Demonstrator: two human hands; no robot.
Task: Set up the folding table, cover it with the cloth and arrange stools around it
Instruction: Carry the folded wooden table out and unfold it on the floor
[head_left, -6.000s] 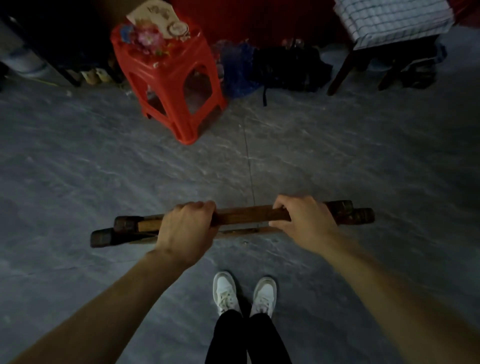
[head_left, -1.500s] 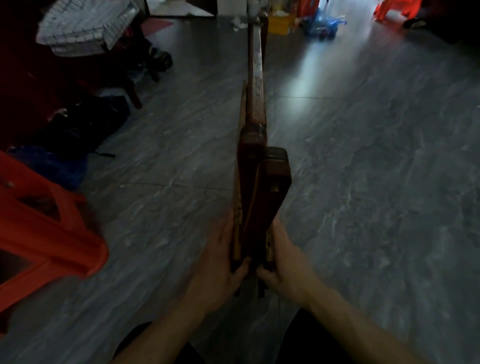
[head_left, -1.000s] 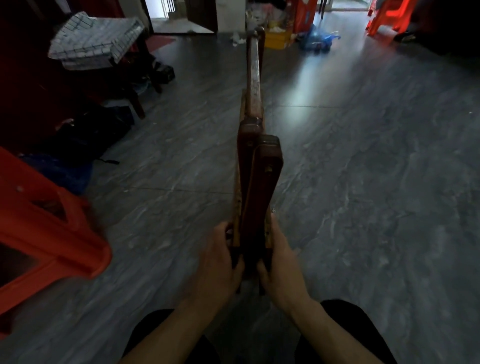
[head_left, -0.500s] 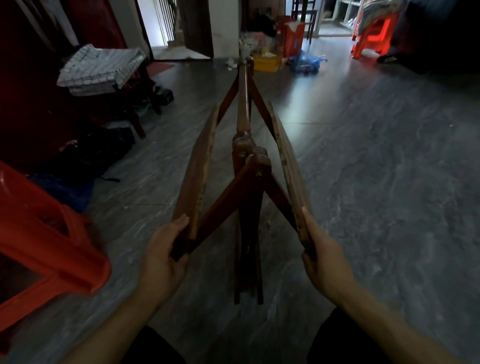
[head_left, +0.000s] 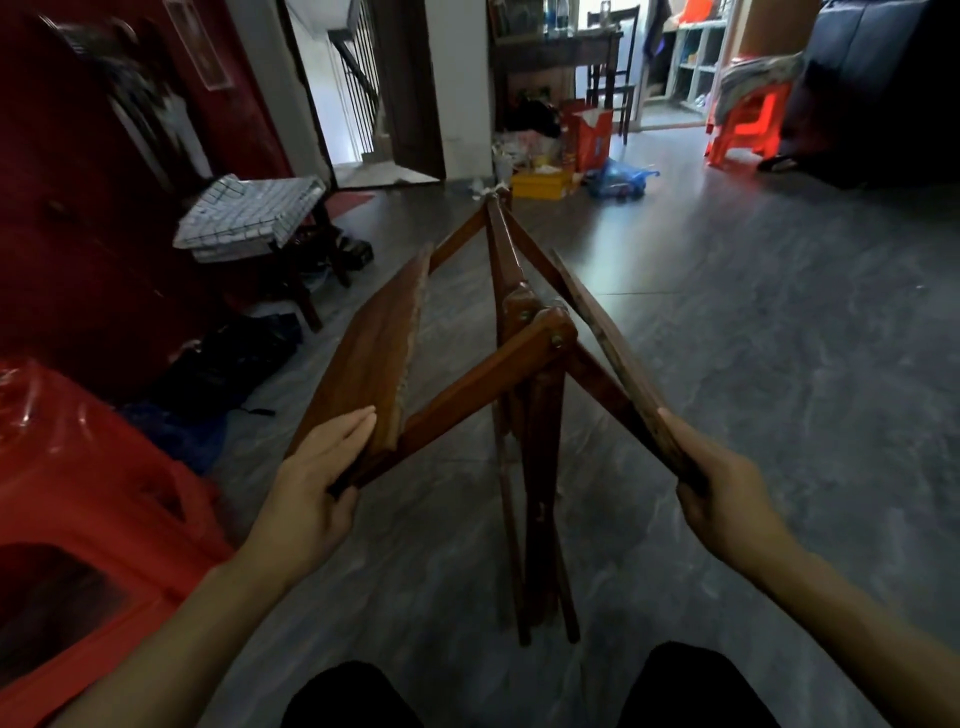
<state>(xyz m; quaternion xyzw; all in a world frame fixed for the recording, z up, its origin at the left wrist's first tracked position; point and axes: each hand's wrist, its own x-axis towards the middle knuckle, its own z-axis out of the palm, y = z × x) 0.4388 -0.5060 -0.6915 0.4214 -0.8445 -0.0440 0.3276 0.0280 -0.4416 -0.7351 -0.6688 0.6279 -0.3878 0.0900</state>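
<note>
The brown wooden folding table (head_left: 519, 332) stands on its legs in front of me, its two leaves swung partly outward from the centre frame. My left hand (head_left: 317, 478) holds the near corner of the left leaf (head_left: 374, 353), fingers laid on its face and thumb beneath. My right hand (head_left: 722, 493) grips the near end of the right leaf (head_left: 608, 343). A checked cloth (head_left: 249, 213) lies folded on a dark wooden stool at the left. A red plastic stool (head_left: 88, 499) stands close at my left, and further red stools (head_left: 748, 124) are stacked at the far right.
Grey tiled floor (head_left: 779, 364) stretches ahead and to the right. Dark bags (head_left: 223, 358) lie on the floor by the red wall at left. Boxes and a blue bag (head_left: 618, 176) clutter the far end near a doorway. A dark sofa (head_left: 878, 88) stands at the far right.
The table was folded flat and held at its near end by both hands. The two leaves have since swung apart, wider now than half a second ago, with one hand on each.
</note>
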